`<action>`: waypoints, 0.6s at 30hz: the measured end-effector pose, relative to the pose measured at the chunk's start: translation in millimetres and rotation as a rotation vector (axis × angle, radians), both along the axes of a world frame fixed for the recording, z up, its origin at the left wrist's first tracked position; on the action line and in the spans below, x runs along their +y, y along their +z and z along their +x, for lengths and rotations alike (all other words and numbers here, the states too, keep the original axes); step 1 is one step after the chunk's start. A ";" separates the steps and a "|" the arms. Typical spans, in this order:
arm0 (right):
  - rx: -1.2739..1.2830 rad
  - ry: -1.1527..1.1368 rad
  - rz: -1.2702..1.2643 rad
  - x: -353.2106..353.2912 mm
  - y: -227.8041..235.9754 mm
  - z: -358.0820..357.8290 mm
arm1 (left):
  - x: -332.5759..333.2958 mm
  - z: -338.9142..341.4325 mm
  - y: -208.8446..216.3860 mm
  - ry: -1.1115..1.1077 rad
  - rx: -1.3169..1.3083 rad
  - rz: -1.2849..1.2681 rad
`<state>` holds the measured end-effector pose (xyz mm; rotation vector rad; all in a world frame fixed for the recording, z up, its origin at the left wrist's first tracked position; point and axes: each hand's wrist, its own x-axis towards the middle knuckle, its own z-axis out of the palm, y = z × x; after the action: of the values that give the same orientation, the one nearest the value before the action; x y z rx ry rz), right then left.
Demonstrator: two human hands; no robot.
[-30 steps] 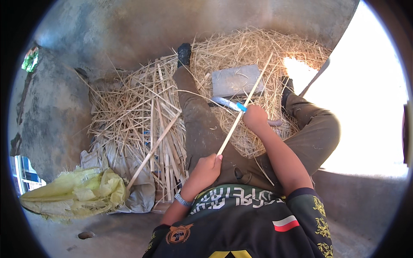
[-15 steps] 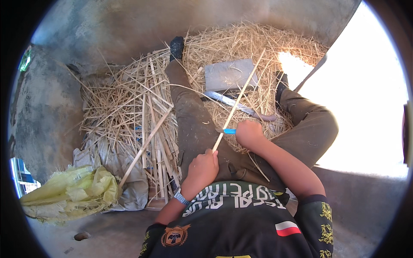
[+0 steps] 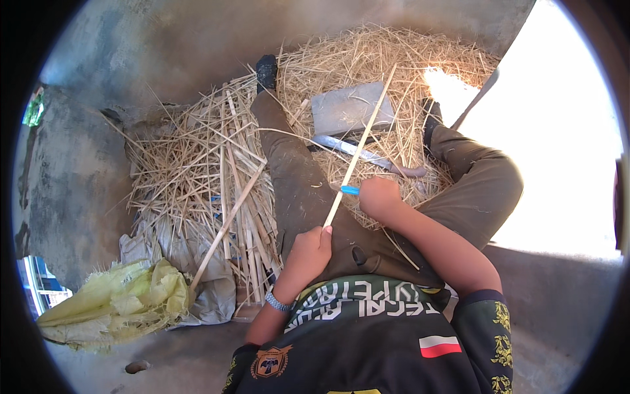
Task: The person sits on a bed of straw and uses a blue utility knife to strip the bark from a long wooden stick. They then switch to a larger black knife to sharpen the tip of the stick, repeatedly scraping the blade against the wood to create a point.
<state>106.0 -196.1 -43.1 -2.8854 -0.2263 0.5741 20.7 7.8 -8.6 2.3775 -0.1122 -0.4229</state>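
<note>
My left hand is closed around the near end of a long, pale bamboo strip, which slants away up and to the right between my legs. In my right hand is a small knife with a bright blue handle. Its short blade meets the strip a little beyond my left thumb. Most of the knife's grip is hidden inside my fist. Beyond the strip, a machete with a long grey blade and a brown handle lies on the shavings.
A grey rectangular block rests among curled shavings. Left of my outstretched leg is a heap of thin strips. A torn yellow sack lies at lower left. Concrete walls stand at the left and back.
The knife and my right hand have moved slightly farther along the strip, away from my left hand. My left hand keeps its hold. The whole view has shifted a little.
</note>
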 end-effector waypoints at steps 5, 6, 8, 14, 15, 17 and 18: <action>-0.101 0.097 -0.040 -0.2 -9.9 -2.6 | -12.4 -1.9 2.4 0.008 -0.064 0.114; -0.109 0.094 -0.055 -1.6 -12.3 4.1 | -16.5 3.5 2.5 0.005 -0.070 0.130; -0.090 -0.038 -0.043 -6.8 -13.3 19.0 | -20.1 -0.6 7.2 0.012 -0.052 0.198; -0.014 -0.181 0.000 -37.9 -20.4 44.6 | -16.3 -4.9 12.5 -0.011 -0.034 0.189; -0.026 -0.113 0.002 -24.8 -21.3 33.7 | -12.5 -4.5 5.8 -0.013 -0.046 0.148; -0.032 -0.006 0.000 -7.2 -15.6 14.2 | -5.6 0.5 3.9 -0.018 -0.049 0.085; -0.016 0.040 -0.002 -1.4 -4.2 0.6 | -2.8 -0.2 4.2 -0.016 -0.028 0.065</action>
<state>106.5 -197.4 -47.4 -2.8944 -0.2870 0.5586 20.5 5.0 -4.3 2.4484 -0.1325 -0.4061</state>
